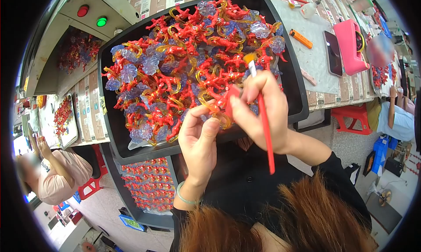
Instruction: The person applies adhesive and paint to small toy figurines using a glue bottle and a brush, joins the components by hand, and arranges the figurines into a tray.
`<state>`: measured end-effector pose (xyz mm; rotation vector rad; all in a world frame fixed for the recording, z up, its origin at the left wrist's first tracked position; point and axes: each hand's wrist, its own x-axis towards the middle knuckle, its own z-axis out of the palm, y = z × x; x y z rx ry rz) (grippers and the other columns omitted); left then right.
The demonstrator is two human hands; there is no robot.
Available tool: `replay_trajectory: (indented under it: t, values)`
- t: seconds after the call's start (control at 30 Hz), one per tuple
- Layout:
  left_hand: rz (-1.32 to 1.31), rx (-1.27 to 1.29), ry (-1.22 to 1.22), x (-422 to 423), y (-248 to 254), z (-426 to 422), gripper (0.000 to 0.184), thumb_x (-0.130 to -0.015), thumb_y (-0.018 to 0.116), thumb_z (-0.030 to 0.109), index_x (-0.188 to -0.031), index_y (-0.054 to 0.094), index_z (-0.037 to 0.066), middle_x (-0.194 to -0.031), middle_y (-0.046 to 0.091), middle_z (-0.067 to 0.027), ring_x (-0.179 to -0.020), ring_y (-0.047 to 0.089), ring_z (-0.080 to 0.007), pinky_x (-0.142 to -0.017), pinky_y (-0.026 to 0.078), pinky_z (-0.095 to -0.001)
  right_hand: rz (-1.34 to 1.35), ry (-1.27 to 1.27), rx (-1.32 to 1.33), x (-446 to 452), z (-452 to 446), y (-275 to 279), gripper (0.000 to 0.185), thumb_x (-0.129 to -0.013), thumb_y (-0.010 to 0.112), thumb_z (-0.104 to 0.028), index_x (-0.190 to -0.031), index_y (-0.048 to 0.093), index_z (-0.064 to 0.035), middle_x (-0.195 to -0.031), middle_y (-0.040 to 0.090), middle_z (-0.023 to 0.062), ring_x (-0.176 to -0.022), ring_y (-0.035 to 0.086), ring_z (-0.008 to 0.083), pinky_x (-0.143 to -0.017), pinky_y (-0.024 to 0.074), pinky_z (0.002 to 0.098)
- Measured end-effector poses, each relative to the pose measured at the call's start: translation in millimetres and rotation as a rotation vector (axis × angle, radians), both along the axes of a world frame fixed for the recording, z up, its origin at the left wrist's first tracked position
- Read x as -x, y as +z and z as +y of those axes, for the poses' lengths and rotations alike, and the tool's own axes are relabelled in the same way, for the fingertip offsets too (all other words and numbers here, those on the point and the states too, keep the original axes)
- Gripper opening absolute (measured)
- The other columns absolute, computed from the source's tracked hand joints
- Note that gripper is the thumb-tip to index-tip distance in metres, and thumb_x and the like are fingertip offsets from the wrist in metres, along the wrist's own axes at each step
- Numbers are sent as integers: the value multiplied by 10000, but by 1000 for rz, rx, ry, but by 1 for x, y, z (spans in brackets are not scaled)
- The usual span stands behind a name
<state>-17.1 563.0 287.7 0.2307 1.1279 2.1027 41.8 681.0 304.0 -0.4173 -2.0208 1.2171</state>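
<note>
My left hand point(199, 140) pinches a red figurine with a clear yellow curl point(225, 119) between thumb and fingers, at the near side of the black tray point(302, 87). My right hand point(269, 114) is closed around a paintbrush point(266, 140), its red handle pointing down toward me and its tan bristles up and away. A flat red piece point(233, 95) sits at the right fingertips beside the figurine; I cannot tell what it is. Many similar red figurines point(175, 83) with yellow curls and translucent blue-violet cloud shapes lie heaped in the tray.
A machine point(94, 2) with red and green buttons stands at left. To the right lie an orange cutter point(301, 39), a phone point(332, 54) and a pink holder point(351, 46). Below the tray is a crate of red figures point(149, 184). Co-workers sit on both sides.
</note>
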Motion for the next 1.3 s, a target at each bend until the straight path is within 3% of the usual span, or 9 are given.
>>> replay_trajectory:
  t: [0.23,0.27,0.37,0.57,0.77,0.93,1.07,1.13,1.3]
  values:
    - [-29,-3,-2,-1,-1,-1,260,-794,516,24,-1037,445,-34,-965,511,-89,-820,519,-129,-731,444,-260,15,-4,-147,0,-1,1,216,-711,538,49,-724,347,-52,-620,402,21,-545,397,67,-537,387,219]
    - [-40,16,40,-1,1,1,250,-806,510,57,-1031,447,-33,-911,531,-89,-785,532,-142,-714,449,-270,42,-51,6,3,-1,-5,162,-667,544,47,-709,409,-32,-630,429,68,-545,437,175,-504,364,268]
    - [-89,-50,-57,4,3,-2,251,-821,500,104,-1026,446,-31,-843,548,-89,-749,546,-163,-696,454,-282,89,-187,350,0,18,1,189,-684,560,35,-741,399,-46,-661,421,15,-624,428,77,-540,362,214]
    - [-62,21,6,4,5,-3,278,-829,490,142,-1039,436,-30,-904,551,-130,-780,566,-207,-691,458,-312,574,-434,269,-36,74,31,161,-747,495,69,-842,437,-47,-815,483,43,-749,465,81,-672,381,212]
    - [64,29,-38,-2,5,4,321,-849,465,207,-1078,432,-15,-908,517,-70,-753,530,-159,-644,445,-259,56,-591,202,-97,165,-39,73,-752,546,-59,-770,479,-39,-701,487,-3,-640,466,46,-572,388,193]
    - [85,81,-32,-2,4,9,306,-847,471,201,-1065,429,-9,-888,532,-77,-746,535,-159,-635,444,-261,-131,-656,-231,-86,190,-76,227,-797,530,-185,-924,524,3,-837,565,151,-749,542,257,-690,416,271]
    - [56,56,-33,0,3,14,286,-840,479,175,-1054,430,-9,-874,535,-85,-738,547,-168,-629,455,-262,-85,-499,-46,-59,226,-26,239,-796,536,-230,-906,536,-18,-779,567,137,-742,545,194,-644,402,271]
    - [68,68,-47,0,2,14,285,-839,479,170,-1054,429,-10,-872,534,-88,-739,546,-169,-625,458,-262,-10,-475,-16,-23,256,-4,228,-822,506,-238,-863,550,-18,-643,499,16,-610,443,61,-575,363,190]
    - [9,58,34,1,4,14,252,-804,486,86,-1017,423,-32,-889,533,-128,-736,571,-214,-630,492,-304,-223,-597,-167,52,337,1,272,-695,601,-269,-732,577,-1,-693,583,163,-686,581,270,-638,445,334]
